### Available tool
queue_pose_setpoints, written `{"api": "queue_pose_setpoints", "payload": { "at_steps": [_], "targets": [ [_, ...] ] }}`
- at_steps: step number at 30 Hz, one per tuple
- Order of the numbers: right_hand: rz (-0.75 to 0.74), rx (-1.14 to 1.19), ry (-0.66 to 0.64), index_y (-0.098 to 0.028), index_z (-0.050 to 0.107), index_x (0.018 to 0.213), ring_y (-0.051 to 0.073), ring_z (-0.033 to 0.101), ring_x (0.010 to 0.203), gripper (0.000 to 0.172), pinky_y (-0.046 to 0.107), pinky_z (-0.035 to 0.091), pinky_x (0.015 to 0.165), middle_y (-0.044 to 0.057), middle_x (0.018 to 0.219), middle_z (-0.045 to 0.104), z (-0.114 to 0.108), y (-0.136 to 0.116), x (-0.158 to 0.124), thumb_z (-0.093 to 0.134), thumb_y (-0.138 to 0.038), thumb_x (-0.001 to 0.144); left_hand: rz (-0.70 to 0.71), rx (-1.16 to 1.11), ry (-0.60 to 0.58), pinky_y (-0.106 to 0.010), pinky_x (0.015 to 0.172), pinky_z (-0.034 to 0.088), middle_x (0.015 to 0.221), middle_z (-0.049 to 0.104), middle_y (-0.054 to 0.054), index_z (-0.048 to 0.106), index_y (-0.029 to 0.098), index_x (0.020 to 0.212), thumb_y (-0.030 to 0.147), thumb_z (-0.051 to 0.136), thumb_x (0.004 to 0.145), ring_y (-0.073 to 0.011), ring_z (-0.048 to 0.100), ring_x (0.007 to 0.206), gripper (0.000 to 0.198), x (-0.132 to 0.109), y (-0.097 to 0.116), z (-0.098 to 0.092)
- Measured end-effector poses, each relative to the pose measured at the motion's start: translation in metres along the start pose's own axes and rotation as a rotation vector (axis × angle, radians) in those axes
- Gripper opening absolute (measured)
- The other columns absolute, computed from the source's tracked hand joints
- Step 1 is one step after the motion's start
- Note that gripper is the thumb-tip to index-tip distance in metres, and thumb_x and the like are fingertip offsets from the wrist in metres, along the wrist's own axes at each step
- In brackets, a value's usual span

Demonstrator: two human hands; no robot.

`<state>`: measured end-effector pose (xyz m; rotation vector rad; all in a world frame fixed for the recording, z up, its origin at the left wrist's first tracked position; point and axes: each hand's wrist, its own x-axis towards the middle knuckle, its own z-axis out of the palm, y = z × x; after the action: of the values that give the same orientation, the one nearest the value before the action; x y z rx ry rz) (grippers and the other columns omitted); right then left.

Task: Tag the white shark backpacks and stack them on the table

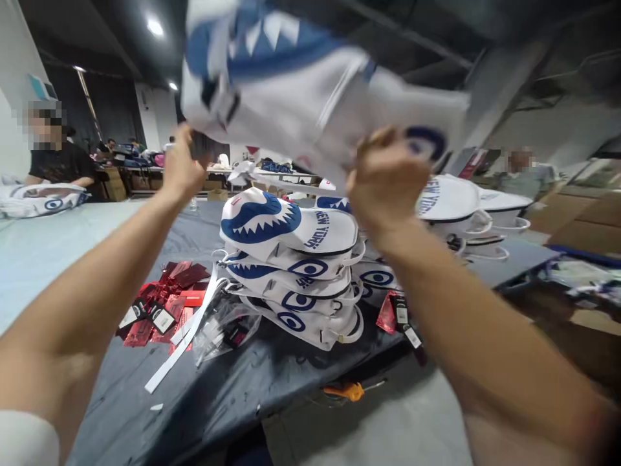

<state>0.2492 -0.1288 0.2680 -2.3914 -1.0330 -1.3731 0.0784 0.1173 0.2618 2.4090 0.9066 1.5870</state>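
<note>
Left hand (185,165) and right hand (388,175) are gripping a bag (286,97) aloft above the stack (291,255), both curling nearly closed; blur is hiding fingertip contact. Step: apparently mid-air handling. Next move is probably calling for even, two-handed support.

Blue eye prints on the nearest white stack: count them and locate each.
3 on the nearest white stack: the upper eye print below the top lettering; the middle eye print under it; the lowest eye print near the base. Others may be hidden.
</note>
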Motion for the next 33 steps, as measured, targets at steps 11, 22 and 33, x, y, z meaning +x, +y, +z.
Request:
{"api": "queue_pose_setpoints", "payload": {
  "at_steps": [11, 22, 33],
  "targets": [
    [-0.300, -0.062, -0.279, -0.008, 0.064, 0.108, 0.019, 0.063, 0.068, 0.033, 0.027, 0.028, 0.053, 0.020, 0.109, 0.061, 0.178, -0.033, -0.044, 0.032, -0.010, 0.098, -0.112, -0.016, -0.518, -0.043, 0.106, 0.047, 0.130, 0.066, -0.011, 0.065, 0.017, 0.120, 0.042, 0.051, 0.090, -0.0265, 0.061, 0.121, 0.040, -0.214, -0.182, 0.073],
    [-0.388, 0.736, 0.155, -0.013, 0.056, 0.126, 0.013, 0.066, 0.071, 0.032, 0.023, 0.044, 0.062, 0.008, 0.088, 0.074, 0.132, -0.055, -0.150, 0.043, -0.022, 0.098, -0.220, 0.015, -0.709, -0.044, 0.110, 0.044, 0.136, 0.061, -0.013, 0.062, 0.018, 0.126, 0.039, 0.051, 0.095, -0.0264, 0.055, 0.128, 0.039, -0.367, -0.131, 0.052],
    [1.182, 1.553, -0.653, -0.021, 0.051, 0.081, 0.015, 0.057, 0.053, 0.028, 0.025, 0.047, 0.055, -0.002, 0.059, 0.061, 0.217, -0.154, -0.298, 0.052, -0.047, 0.092, -0.383, 0.306, -0.799, -0.034, 0.086, 0.048, 0.104, 0.067, -0.013, 0.068, 0.016, 0.105, 0.022, 0.047, 0.095, -0.0253, 0.063, 0.103, 0.024, -0.359, -0.126, 0.110]
  ]
}}
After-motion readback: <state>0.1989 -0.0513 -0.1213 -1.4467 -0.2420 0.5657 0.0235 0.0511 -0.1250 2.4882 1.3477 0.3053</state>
